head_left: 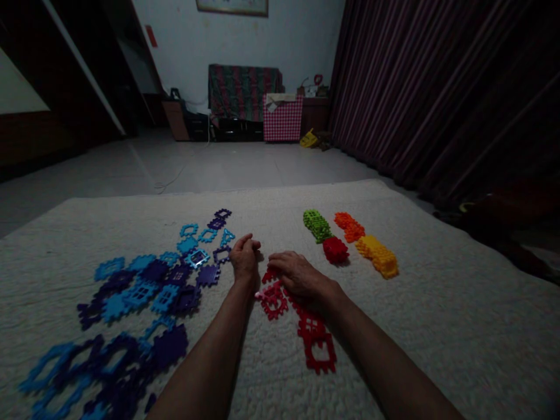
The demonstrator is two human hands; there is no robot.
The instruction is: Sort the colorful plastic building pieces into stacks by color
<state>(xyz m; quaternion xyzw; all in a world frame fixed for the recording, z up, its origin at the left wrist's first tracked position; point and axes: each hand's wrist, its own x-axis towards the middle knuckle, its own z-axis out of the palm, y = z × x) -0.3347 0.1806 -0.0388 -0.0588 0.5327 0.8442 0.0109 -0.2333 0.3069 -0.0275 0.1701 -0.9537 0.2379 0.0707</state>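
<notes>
My left hand is above the pale quilt with its fingers curled inward. Whatever it may hold is hidden from me. To the right, my right hand bends its fingers over a red interlocking tile, which shows under the fingertips. Beside that hand lies a pinkish-red toothed tile with a round opening. More red tiles run toward me from beneath the palm, down to a square red frame tile. A dark purple frame tile lies just left of my left hand.
Blue and purple tiles spread over the quilt's left side. On the right are stacks of green tiles, red tiles, orange tiles and yellow tiles. Beyond the quilt's far edge, furniture stands against the wall.
</notes>
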